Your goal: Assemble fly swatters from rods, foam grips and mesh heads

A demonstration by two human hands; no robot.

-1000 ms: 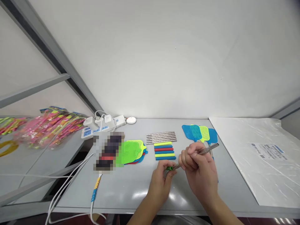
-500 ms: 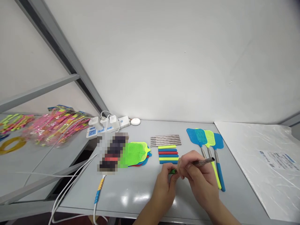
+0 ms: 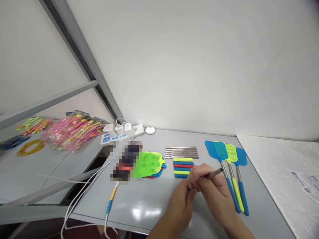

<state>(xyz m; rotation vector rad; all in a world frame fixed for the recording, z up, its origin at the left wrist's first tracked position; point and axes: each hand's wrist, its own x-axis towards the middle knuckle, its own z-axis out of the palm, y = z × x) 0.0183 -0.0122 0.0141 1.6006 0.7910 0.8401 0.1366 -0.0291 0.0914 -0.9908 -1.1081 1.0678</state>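
Note:
In front of me, my right hand (image 3: 211,192) is closed around a metal rod (image 3: 215,173), whose hollow end sticks out to the right. My left hand (image 3: 179,204) presses against it, fingers pinched on a green handle sleeve (image 3: 188,189) that is almost wholly hidden. Just beyond my hands lies a row of blue, yellow and red handle sleeves (image 3: 183,169). Behind these are several metal rods (image 3: 181,152) side by side. Loose fly swatter heads (image 3: 149,164) in green, yellow, blue and red are stacked to the left. Three whole fly swatters (image 3: 231,159) lie on the right, heads overlapping.
A pixelated object (image 3: 126,162) with a cable lies left of the swatter heads. Behind it are a power strip (image 3: 107,138) with plugs and a white round device (image 3: 150,130). White wrapped sheeting (image 3: 281,169) covers the right side. Bagged pink items (image 3: 74,131) rest on the left shelf.
The view has swung slightly left, so the scene sits farther right. My hands have come closer together, and the green sleeve that showed between them is now mostly covered.

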